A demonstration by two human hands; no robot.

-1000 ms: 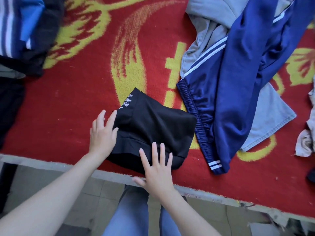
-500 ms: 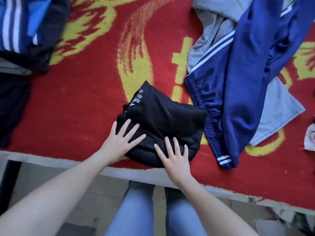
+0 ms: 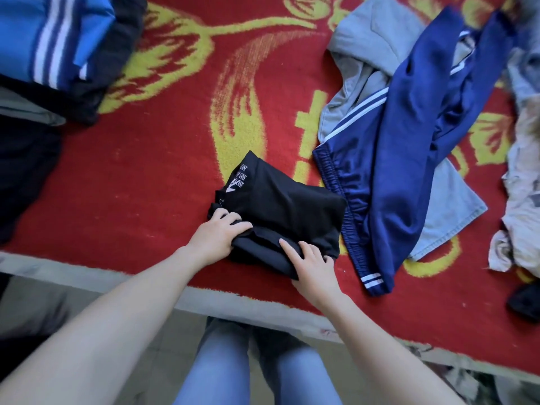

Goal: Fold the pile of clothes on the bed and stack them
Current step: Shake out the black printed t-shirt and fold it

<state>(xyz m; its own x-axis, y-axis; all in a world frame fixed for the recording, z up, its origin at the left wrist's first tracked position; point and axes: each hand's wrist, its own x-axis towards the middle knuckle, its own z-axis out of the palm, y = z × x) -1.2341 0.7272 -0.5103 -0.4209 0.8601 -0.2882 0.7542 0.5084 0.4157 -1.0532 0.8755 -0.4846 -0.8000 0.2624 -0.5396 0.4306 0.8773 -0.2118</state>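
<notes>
1. Folded black garment (image 3: 287, 204) lies on the bed's red cover (image 3: 140, 182), near the bed's front edge, right under both hands.
2. Left hand (image 3: 217, 235) grips its left near corner; fingers (image 3: 233, 222) curled tight into the fabric, tips buried in a fold.
3. Right hand (image 3: 312, 263) holds the near right edge; index finger (image 3: 287, 247) lies straight on the cloth, the others bent over the edge, thumb out of sight.
4. The rest of the garment extends beyond the fingers, away from the person; white lettering at its far left corner, too small to read.
5. Fabric is matte and soft, in layered folds, roughly square.
6. Just right of the right fingers: shiny blue track pants (image 3: 388, 176), white stripes, gathered waistband, touching the black garment's right side.
7. Under them, a grey-blue garment (image 3: 450, 226), mostly covered.
8. Far left beyond the left fingers: stack of clothes (image 3: 58, 42), blue striped on top, cut off by the frame.
9. Far right: pale crumpled cloth (image 3: 523, 200), cut off.
10. Cover is fuzzy, red with a yellow pattern.
</notes>
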